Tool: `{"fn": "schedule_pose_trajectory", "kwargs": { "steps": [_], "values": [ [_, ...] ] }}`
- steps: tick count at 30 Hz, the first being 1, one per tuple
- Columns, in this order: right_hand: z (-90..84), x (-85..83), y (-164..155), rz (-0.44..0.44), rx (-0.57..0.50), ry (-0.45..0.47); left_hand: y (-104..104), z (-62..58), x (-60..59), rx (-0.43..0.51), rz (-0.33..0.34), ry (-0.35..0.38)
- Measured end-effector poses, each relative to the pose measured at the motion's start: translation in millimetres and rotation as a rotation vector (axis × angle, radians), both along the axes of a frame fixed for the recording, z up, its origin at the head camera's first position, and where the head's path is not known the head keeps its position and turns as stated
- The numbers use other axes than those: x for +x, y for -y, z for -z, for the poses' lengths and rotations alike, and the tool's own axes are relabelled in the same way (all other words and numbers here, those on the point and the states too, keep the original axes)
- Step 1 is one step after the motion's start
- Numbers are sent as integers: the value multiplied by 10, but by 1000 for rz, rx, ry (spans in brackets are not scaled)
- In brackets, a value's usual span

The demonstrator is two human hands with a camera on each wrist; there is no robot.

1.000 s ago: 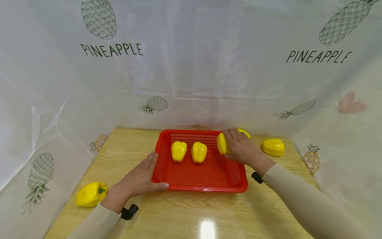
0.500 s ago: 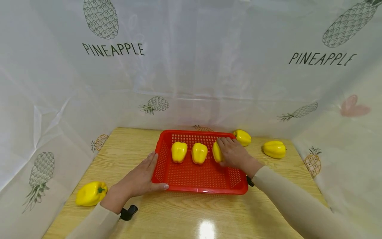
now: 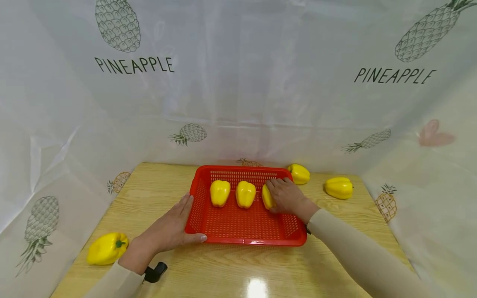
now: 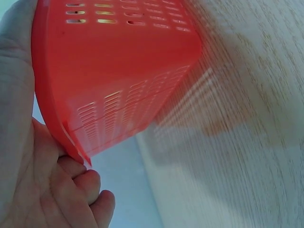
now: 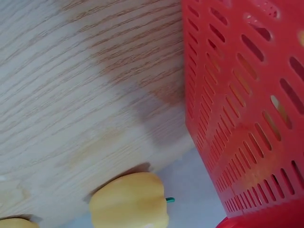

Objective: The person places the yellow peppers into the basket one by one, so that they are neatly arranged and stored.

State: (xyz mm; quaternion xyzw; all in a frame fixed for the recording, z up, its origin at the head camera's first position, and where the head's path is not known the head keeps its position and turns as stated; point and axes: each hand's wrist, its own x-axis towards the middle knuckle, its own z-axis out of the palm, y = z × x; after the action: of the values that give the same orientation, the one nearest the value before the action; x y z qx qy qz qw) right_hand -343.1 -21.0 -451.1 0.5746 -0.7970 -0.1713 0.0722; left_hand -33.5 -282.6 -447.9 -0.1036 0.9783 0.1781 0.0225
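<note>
Right hand (image 3: 287, 195) grips 3rd yellow bell pepper (image 3: 266, 196) inside red slotted plastic basket (image 3: 246, 238), beside 2 others; left hand (image 3: 169, 229) w/ straight fingers steadies basket's front-left corner.

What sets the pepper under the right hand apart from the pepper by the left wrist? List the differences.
The pepper under the right hand lies inside the red basket, while the pepper by the left wrist lies out on the wooden table. The first is gripped and half hidden by the right hand; the second is untouched, its green stem showing. Both are yellow.
</note>
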Motion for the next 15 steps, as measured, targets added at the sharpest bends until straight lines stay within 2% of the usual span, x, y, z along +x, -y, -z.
{"fn": "schedule_pose_trajectory", "kwargs": {
  "steps": [8,15],
  "values": [
    [5,-6,33,31,19,32,7,-4,8,14,-8,-1],
    [25,-24,25,-9,1,16,18,9,11,29,-11,8]
  ]
}}
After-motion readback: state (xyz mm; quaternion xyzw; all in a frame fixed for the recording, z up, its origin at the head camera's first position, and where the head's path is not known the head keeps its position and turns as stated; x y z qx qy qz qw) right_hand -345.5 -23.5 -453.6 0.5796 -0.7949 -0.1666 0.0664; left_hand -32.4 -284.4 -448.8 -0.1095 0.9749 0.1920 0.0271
